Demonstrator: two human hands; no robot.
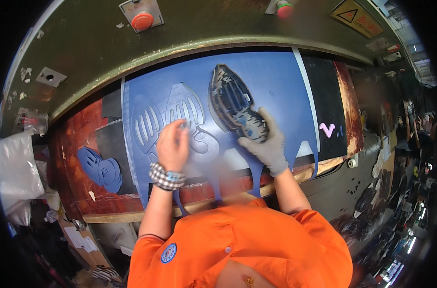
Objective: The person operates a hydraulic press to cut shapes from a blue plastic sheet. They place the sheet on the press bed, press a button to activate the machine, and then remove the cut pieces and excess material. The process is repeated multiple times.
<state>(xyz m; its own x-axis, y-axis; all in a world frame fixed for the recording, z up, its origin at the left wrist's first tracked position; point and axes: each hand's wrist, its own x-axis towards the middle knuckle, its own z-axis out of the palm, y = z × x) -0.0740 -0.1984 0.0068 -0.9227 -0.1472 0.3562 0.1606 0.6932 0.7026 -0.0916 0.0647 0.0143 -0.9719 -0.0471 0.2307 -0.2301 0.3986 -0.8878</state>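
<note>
An orange work shirt with a round blue badge [169,253] on the chest comes closest, the wearer leaning to the near edge of a worn red-brown table [91,204]. From where I stand, the right hand [269,146], in a thin pale-grey glove, is closed around the near end of a dark, mottled, sole-shaped cutting die [233,96], thumb on one side and fingers on the other. The die rests on a smooth blue sheet [281,86], right of its middle, its tip toward the table's far edge.

The left hand [172,144], bare, a black-and-white checked band [166,176] round its wrist, is over the sheet's left half with its fingers half curled; I can't tell whether they pinch anything. Just beyond it, two slotted sole outlines [184,105] show in the sheet, whose ragged strips reach the table's near edge.

Toward the table's left end lies a small pile of blue slotted cut pieces [103,170]; near its right end, a pink V-shaped piece [327,130] sits on a black mat [333,96].
</note>
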